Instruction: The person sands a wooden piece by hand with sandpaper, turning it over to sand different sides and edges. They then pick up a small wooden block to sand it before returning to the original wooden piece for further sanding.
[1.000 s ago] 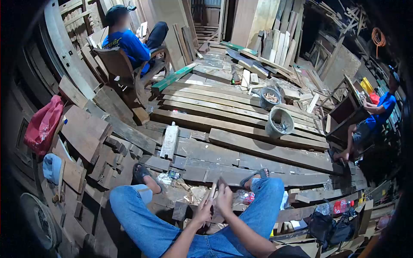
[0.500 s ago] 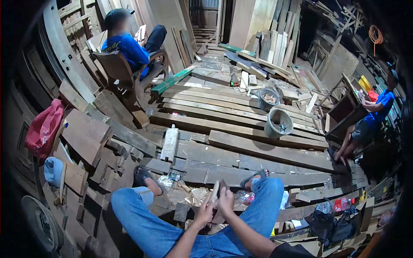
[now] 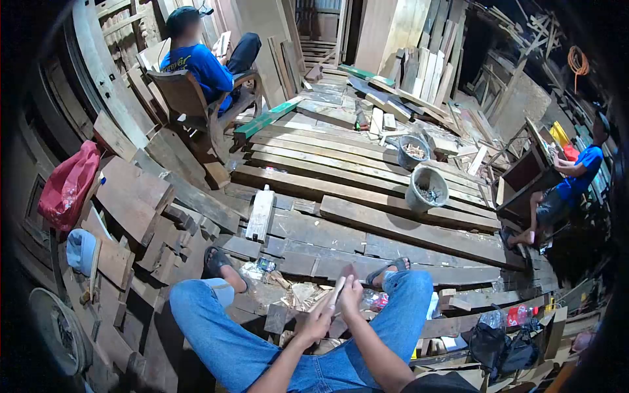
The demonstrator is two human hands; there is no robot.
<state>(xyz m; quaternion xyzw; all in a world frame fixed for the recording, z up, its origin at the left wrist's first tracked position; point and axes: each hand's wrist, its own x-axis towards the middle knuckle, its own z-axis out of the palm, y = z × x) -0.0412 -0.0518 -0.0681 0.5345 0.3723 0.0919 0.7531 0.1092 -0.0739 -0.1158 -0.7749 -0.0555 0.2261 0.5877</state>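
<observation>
Between my knees, my left hand [image 3: 317,323] is closed round the lower part of a pale wooden strip [image 3: 339,287], which points up and away from me. My right hand [image 3: 351,296] is closed beside the strip's upper end, close against it. A thin, dark reddish-brown flat piece [image 3: 350,270] sticks up past the right fingers; its kind is too small to make out. Below my hands, wood shavings and scraps [image 3: 301,296] lie on the floor between my sandalled feet.
A white-topped block [image 3: 260,215] stands ahead on the planks. Long beams [image 3: 419,229] lie across the floor, with two buckets [image 3: 427,188] on them. One person [image 3: 200,69] sits in a wooden chair at left; another [image 3: 576,167] is at right. Bottles [image 3: 521,316] lie near my right knee.
My right hand has shifted slightly right and down along the pale strip. The strip's tip has moved a little to the right, and the dark piece has risen and turned. The view has tilted slightly.
</observation>
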